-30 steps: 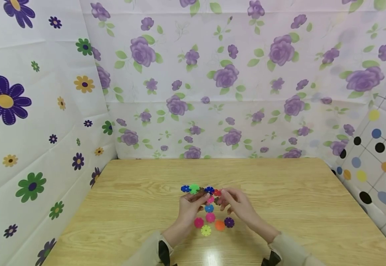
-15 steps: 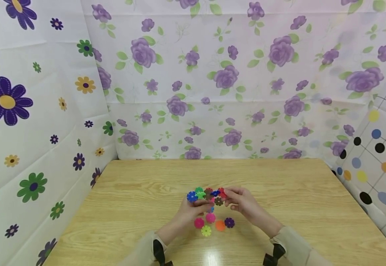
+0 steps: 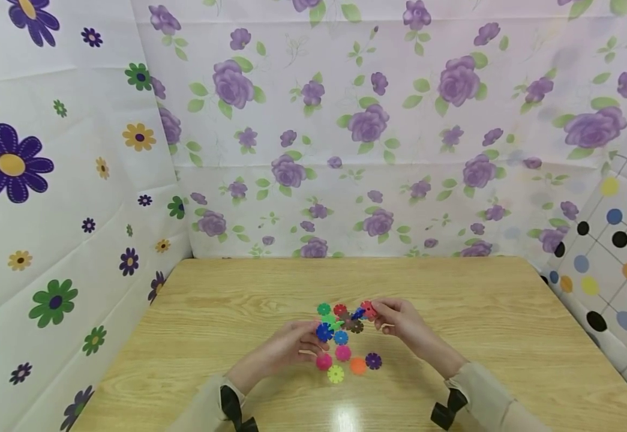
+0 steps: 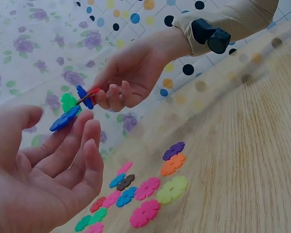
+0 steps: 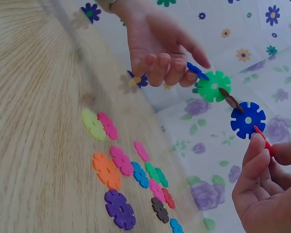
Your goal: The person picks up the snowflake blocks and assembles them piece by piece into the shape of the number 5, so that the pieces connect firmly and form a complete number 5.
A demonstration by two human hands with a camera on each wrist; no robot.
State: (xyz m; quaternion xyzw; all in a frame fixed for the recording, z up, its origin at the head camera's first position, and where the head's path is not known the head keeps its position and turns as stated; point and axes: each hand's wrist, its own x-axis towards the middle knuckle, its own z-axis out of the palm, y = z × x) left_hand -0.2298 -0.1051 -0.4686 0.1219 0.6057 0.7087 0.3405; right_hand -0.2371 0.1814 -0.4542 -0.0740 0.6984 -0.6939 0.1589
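chain of notched discs (image 5: 231,100), five in a row, held in the air above the bench (image 3: 194,336); the right hand (image 3: 404,321) pinches the red disc (image 5: 264,141) at one end; next along come a dark blue disc (image 5: 248,127), a brown disc (image 5: 236,104), a green disc (image 5: 213,87) and, last, an end blue disc (image 5: 197,71); the left hand (image 3: 287,348) lies at that last disc, thumb and fingers apart, contact uncertain; below, a purple disc (image 3: 373,360), an orange disc (image 3: 358,365), a yellow disc (image 3: 336,374) and others lie flat; the step in hand appears to be joining discs slot to slot; the next move seems to call for a steady right pinch, with the left hand supporting the far end or fetching another disc, lest a joint slip
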